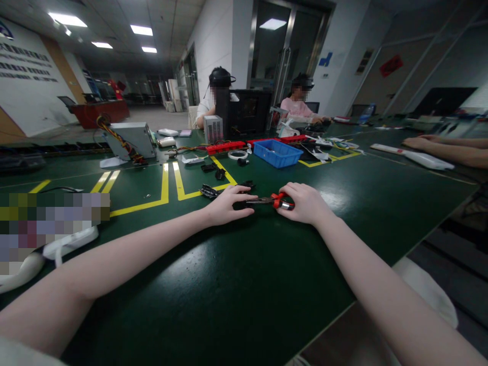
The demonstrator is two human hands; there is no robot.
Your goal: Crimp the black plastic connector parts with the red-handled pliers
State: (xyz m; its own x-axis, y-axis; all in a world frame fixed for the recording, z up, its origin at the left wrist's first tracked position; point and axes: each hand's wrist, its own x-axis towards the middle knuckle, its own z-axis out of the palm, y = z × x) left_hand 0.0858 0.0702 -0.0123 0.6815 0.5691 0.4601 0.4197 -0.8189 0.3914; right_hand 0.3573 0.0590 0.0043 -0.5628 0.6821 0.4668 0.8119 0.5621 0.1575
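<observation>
My right hand (303,203) is closed around the red handles of a pair of needle-nose pliers (276,201). Their narrow metal jaws point left, toward my left hand (231,206). Between the thumb and fingers of that hand is a small dark part (240,205), mostly covered, and the plier tips reach it. Just behind the left hand lies a black slotted plastic piece (209,191), with another black piece showing beyond the fingers. Two small black parts, one of them a black clip-like piece (220,174), rest farther back on the green table (229,300).
A blue bin (277,153) stands beyond my hands, near a red strip (226,148). Farther left is a power supply (129,141) with bundled cables. A black computer case (249,113) stands behind. Two people sit across; another person's arms (450,147) rest at right.
</observation>
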